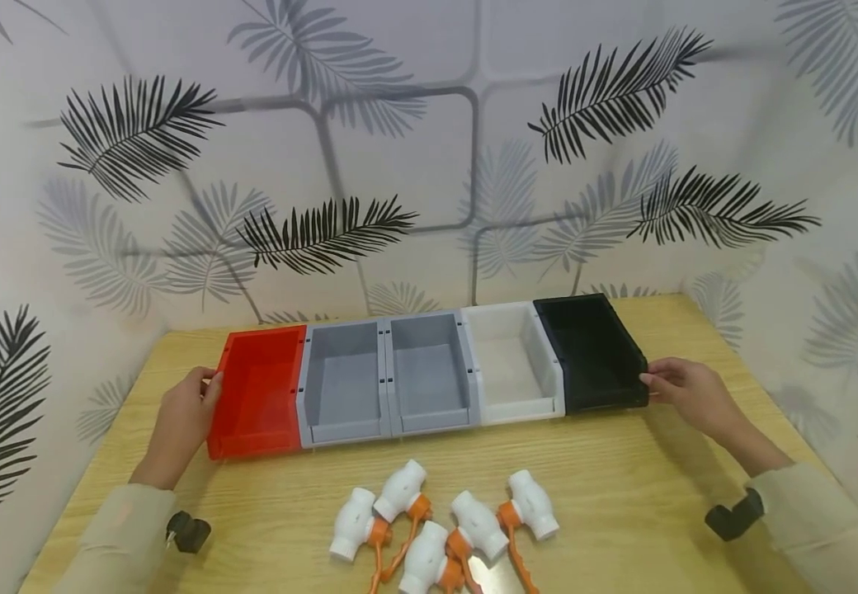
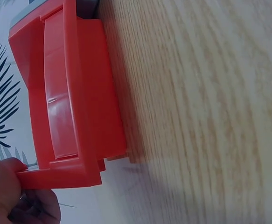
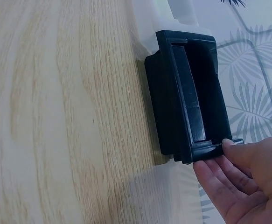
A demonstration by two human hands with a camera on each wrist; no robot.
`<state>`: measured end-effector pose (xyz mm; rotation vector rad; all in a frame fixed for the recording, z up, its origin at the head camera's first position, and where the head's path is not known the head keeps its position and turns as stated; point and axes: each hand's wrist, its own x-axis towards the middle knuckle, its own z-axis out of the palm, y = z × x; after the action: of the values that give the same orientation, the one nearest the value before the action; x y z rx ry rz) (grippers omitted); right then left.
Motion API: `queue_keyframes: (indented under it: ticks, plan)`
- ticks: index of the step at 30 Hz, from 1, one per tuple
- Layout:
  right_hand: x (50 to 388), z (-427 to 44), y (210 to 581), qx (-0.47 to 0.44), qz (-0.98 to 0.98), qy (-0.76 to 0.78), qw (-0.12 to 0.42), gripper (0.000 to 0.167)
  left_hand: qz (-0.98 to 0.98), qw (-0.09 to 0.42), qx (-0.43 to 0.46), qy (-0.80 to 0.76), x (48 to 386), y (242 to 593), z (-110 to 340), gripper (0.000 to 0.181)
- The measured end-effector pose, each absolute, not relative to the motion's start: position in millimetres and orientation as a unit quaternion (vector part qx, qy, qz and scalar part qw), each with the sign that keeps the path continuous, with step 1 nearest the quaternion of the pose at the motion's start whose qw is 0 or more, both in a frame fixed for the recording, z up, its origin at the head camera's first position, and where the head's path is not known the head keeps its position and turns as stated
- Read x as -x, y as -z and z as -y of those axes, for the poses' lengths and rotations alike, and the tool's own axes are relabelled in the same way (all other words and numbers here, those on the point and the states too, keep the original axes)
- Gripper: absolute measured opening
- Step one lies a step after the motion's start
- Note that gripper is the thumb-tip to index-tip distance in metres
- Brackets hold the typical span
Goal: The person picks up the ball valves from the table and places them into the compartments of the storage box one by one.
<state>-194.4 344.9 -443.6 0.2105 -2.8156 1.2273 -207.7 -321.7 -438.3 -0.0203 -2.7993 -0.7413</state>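
Note:
Several open bins stand side by side in a joined row: a red bin [image 1: 261, 388] at the left end, two grey bins [image 1: 346, 371], a white bin [image 1: 511, 359] and a black bin [image 1: 596, 346] at the right end. The left hand [image 1: 184, 417] pinches the outer rim of the red bin; in the left wrist view the hand [image 2: 14, 193] has thumb and fingers on either side of that rim. At the other end the right hand [image 1: 696, 400] grips the black bin's outer edge, thumb above and fingers beneath in the right wrist view [image 3: 243, 179].
Several white pipe fittings [image 1: 477, 524] with orange handles lie on the wooden table [image 1: 622, 511], nearer the person than the bins. A wall [image 1: 429, 165] with a leaf pattern rises behind the row.

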Motion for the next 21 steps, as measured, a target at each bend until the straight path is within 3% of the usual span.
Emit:
queue_keyframes:
  ticks: [12,21]
  plan:
    - [198,-345,448,-0.064,0.921,-0.383,0.041,0.036,0.961,0.088,-0.016,0.261,215,437,320,0.036]
    - [198,-342,447,-0.066,0.925,-0.372,0.053,0.036,0.967,0.081,0.014,0.241,221,438,330,0.033]
